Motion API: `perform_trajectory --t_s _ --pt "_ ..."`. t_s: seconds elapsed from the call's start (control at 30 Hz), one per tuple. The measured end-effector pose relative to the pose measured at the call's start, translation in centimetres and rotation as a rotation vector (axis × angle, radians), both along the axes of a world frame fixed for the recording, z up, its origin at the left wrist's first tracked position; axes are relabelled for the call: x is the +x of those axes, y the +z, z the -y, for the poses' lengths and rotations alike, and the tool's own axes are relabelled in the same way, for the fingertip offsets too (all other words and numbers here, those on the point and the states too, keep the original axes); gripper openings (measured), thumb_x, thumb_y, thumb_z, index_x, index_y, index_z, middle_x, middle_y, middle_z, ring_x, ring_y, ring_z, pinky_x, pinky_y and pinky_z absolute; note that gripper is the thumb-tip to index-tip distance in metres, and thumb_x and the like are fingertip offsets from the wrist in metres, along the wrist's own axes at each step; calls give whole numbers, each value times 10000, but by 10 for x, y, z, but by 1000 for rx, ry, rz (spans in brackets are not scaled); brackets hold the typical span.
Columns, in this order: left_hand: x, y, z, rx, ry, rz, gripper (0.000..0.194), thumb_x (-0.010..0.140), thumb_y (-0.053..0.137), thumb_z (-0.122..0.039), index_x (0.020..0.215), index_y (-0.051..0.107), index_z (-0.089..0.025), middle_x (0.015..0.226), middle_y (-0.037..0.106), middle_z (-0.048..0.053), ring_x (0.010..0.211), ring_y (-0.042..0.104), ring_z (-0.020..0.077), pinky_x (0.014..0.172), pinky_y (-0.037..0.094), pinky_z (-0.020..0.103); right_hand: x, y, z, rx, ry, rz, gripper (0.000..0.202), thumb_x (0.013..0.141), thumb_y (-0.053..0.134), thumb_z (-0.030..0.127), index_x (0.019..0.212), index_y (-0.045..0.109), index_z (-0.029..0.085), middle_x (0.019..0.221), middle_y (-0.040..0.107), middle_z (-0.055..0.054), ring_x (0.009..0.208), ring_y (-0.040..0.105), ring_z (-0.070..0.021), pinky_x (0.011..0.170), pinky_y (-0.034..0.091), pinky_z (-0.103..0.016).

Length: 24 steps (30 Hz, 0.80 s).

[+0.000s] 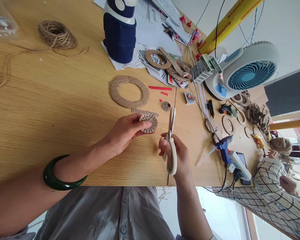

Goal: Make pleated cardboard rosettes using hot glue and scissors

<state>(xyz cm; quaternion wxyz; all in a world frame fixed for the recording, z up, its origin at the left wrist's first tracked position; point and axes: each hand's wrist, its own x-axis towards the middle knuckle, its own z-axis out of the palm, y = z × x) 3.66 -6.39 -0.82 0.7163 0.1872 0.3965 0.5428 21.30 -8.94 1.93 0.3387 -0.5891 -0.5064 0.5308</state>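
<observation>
Between its thumb and fingers, my left hand (127, 132) pinches a round pleated cardboard disc (148, 123). My right hand (176, 153) is wrapped round the cream handles of a pair of scissors (173, 133), whose blades point away from me and are slightly apart. A smaller pleated disc (166, 106) lies just beyond the blade tips. Beyond my left hand are a ribbed cardboard strip (144, 112) and a flat cardboard ring (116, 94). Red strips (160, 88) and a small red dot (160, 100) rest to the right of the ring.
A dark blue bottle (119, 40) stands at the back, with a twine coil (57, 34) to its left. At right are a fan (250, 71), a blue glue gun (224, 148), a power strip (240, 165) and cables. Another person's checked sleeve (270, 173) shows far right.
</observation>
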Motion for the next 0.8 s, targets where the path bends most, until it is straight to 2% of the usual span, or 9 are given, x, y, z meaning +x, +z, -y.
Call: perform_trajectory --t_s 0.1,0.17,0.3,0.4,0.57,0.7,0.8 --pt "1 -2 1 9 -22 -36 187 701 856 -228 849 768 -154 924 761 38 896 684 174 883 572 312 -11 -1 -9 59 -96 -57 385 781 796 447 1036 631 210 795 666 12 684 596 -129 670 527 -292" --pt "1 -2 2 21 -40 -47 202 703 859 -242 867 778 -155 924 773 41 879 691 172 860 570 304 -18 -3 -16 94 -113 -88 382 761 806 413 1033 625 216 818 675 13 702 608 -128 688 529 -289" --pt "1 -1 4 27 -94 -47 193 709 857 -246 864 783 -157 906 785 46 859 709 188 851 572 324 -24 -9 -27 82 -91 -126 407 736 807 438 1024 609 229 786 647 30 654 589 -123 634 518 -283" --pt "0 0 3 49 -138 -5 199 759 844 -298 887 785 -158 939 789 62 922 726 220 887 588 351 -24 -12 -30 94 -101 -122 423 732 804 450 1030 604 226 770 632 35 656 585 -123 636 518 -284" --pt "-2 -5 1 8 -83 72 257 883 740 -414 924 789 -164 980 799 82 914 743 221 870 615 347 -20 -12 -30 75 -139 -117 437 726 811 433 1040 602 212 768 639 39 627 576 -107 587 478 -261" --pt "-2 -7 1 -1 -73 41 305 905 705 -453 946 794 -164 990 800 92 908 744 226 852 616 346 -19 -14 -29 76 -178 -140 425 740 806 430 1046 613 206 784 660 29 610 565 -99 562 466 -250" --pt "-1 -8 3 87 -148 -57 281 872 749 -448 960 796 -186 1051 795 77 997 730 242 931 584 354 -19 -18 -29 91 -207 -166 402 754 790 417 1050 612 211 809 669 25 611 568 -97 566 470 -251"
